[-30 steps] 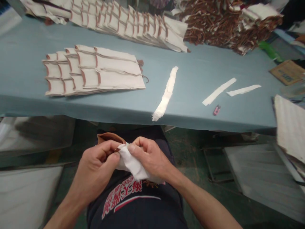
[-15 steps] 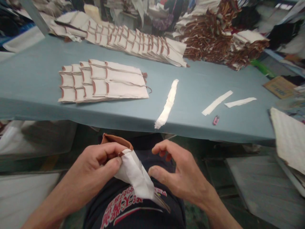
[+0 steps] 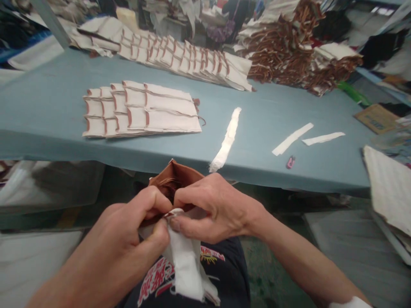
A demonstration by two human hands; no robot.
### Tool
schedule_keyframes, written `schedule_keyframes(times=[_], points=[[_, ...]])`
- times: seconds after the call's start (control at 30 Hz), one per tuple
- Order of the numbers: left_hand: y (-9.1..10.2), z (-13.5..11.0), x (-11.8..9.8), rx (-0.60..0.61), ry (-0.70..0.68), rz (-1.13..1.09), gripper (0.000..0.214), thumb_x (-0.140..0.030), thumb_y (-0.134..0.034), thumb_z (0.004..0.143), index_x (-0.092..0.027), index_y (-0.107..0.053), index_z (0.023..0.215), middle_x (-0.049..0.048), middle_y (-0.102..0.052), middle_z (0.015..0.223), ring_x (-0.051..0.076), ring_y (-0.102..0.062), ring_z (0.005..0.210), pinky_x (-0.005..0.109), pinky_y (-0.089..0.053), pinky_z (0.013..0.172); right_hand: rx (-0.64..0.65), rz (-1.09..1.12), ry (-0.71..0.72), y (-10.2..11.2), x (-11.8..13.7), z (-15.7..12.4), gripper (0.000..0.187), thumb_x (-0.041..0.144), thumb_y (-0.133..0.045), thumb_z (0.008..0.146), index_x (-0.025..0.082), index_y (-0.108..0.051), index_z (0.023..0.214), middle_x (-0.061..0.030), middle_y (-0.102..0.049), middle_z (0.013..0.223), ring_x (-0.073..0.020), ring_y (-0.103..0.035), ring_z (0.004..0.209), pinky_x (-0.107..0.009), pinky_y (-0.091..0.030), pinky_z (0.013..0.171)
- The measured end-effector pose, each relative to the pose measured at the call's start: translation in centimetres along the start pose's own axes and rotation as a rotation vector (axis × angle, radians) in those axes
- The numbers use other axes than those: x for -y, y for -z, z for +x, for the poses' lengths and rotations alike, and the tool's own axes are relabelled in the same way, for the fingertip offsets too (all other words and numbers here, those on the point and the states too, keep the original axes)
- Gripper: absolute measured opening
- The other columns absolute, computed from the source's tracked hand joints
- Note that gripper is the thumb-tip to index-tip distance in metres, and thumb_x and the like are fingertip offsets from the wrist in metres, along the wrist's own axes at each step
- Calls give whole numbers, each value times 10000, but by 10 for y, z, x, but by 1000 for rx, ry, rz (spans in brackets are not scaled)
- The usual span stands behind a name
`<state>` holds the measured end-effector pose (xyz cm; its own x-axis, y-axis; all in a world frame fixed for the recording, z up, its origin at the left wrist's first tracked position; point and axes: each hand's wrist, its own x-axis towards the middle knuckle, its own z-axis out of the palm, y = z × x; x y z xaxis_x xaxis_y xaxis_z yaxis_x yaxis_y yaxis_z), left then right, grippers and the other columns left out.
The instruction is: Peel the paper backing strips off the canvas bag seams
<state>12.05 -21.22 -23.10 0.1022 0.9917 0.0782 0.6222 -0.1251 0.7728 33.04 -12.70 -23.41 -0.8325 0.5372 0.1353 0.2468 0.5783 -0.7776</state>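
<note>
over our lap, our left hand (image 3: pixel 117 239) pinches the brown-lined piece (image 3: pixel 190 172) while our right hand (image 3: pixel 220 205) adjoins it, gripping the white strip (image 3: pixel 188 269), whose length hangs toward us.

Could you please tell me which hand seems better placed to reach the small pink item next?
Probably the right hand: it is nearer the small pink item, while the left hand lies farther left. Both pinch the white cloth.
</note>
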Motion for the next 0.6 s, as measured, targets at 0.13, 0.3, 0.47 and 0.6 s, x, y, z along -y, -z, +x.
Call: schedule_keyframes(times=[0.13,0.3,0.47,0.6], points=[[-6,-5,0,11,-44,75,214,-310,-472,1007,-297,-646,884,-87,-743,692,137,-729,570,234,-469,518,-41,194,-81,-3,0,0,243,288,-673,927,222,-522,748,73,-483,656,-93,-402,589,-271,-276,611],[-14,0,18,-56,-323,187,213,-184,-488,985,-292,-668,947,-51,-781,724,151,-760,569,246,-513,538,-130,479,-228,-25,-3,-5,206,264,-672,878,214,-547,722,70,-462,663,-95,-377,606,-244,-285,576],[-16,6,51,9,-614,81,367,-41,-541,965,-308,-643,1196,-12,-850,936,156,-836,780,221,-618,734,-177,886,-437,-47,-6,-12,224,336,-737,792,221,-552,737,80,-431,652,-94,-332,590,-238,-269,543],[-21,-4,64,11,-566,50,482,-67,-561,1001,-388,-671,1344,2,-878,1024,176,-847,861,253,-645,790,-109,1009,-427,-49,-11,-14,208,377,-733,760,207,-612,753,59,-496,662,-111,-385,621,-246,-311,571]])
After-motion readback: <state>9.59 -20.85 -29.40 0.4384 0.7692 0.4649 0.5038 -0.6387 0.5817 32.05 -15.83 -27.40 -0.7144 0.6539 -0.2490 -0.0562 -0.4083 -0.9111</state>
